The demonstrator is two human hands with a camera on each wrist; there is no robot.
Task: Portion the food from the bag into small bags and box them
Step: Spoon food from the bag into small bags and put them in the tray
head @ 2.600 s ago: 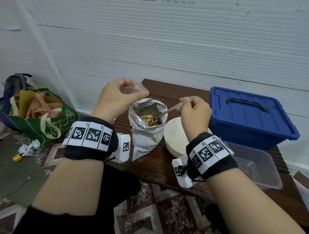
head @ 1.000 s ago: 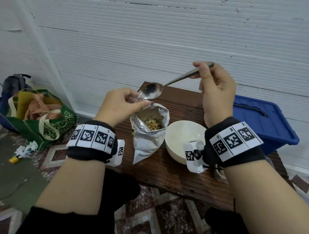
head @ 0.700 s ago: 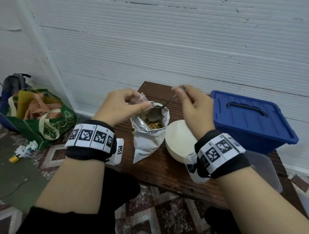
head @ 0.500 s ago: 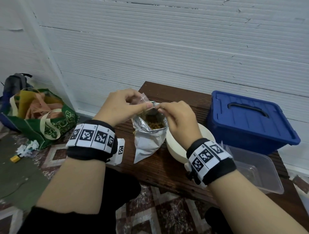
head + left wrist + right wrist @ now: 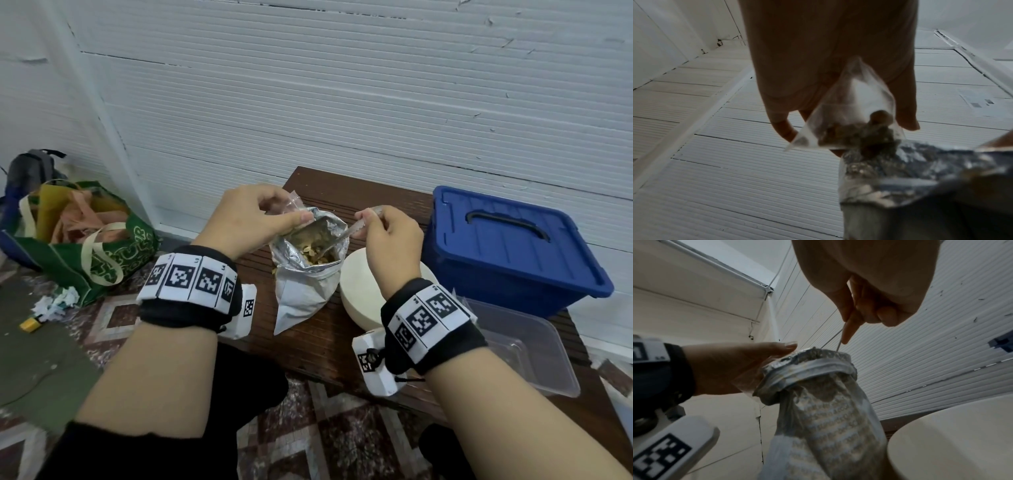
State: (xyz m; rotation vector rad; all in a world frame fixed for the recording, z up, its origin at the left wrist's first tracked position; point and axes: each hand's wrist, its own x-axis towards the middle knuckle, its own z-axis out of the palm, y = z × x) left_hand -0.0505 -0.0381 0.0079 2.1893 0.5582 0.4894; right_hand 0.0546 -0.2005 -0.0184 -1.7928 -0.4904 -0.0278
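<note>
Head view | foil bag [image 5: 308, 270] stands open on desk [image 5: 318, 339] | left hand [image 5: 248, 219] fingers pinch small clear bag [image 5: 851, 113], holding some food, just above foil bag's mouth | right hand [image 5: 390, 236] fingers grip spoon [image 5: 346, 233] dipped into foil bag | white bowl [image 5: 358, 294] just right of foil bag

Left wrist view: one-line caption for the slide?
Left hand pinches a small clear bag holding some food beside the foil bag.

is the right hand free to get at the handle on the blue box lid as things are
Probably not yet. The right hand grips the spoon, whose bowl is down in the foil bag. The path to the blue box's handle looks open, with nothing on the lid, but the spoon must go first.
</note>
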